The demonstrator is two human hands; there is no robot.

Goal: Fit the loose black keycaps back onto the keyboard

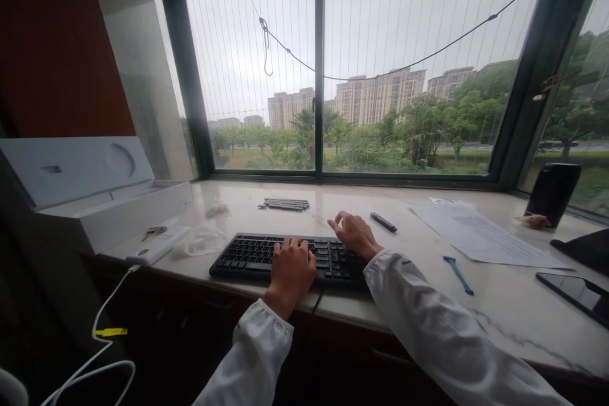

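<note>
A black keyboard point(252, 260) lies along the front edge of the marble-look counter. My left hand point(292, 266) lies over the middle of it, fingers stretched out flat on the keys; the keys beneath are hidden. My right hand point(353, 233) hovers at the keyboard's back edge, over its right part. Its fingers point left and are partly bent, with the thumb apart, and I see nothing between them. Behind the keyboard sits a small stack of thin dark strips point(285, 204). A short black bar-shaped object point(383, 222) lies just beyond my right hand.
On the right are a blue plastic tool point(458, 275), printed paper sheets point(485, 235), a phone point(575, 295) and a dark upright object point(552, 193). At left stand an open white box point(137, 212), a white power strip point(157, 246) and crumpled clear plastic point(202, 241). A window rises behind.
</note>
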